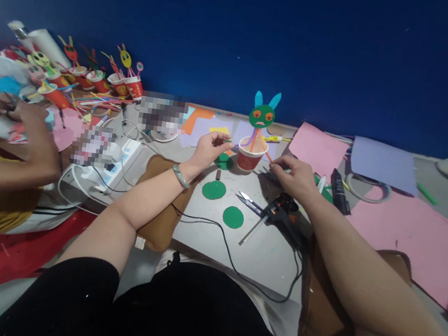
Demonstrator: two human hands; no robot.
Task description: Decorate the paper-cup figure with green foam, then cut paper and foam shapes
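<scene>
A red-and-white paper cup stands upright in front of me, holding a green paper face with blue ears and orange eyes on pipe-cleaner stems. At the cup's left, my left hand pinches the end of a purple pipe cleaner. My right hand is closed on an orange pipe cleaner that sticks out on the right side. Green paper discs lie below the cup. Near my right wrist are small pointed snips and a black glue gun with a glue stick.
A co-worker's hands are busy at the left. Several decorated cups stand behind them. A power strip with cables, brown pads, pink paper, a purple sheet and a black marker lie around.
</scene>
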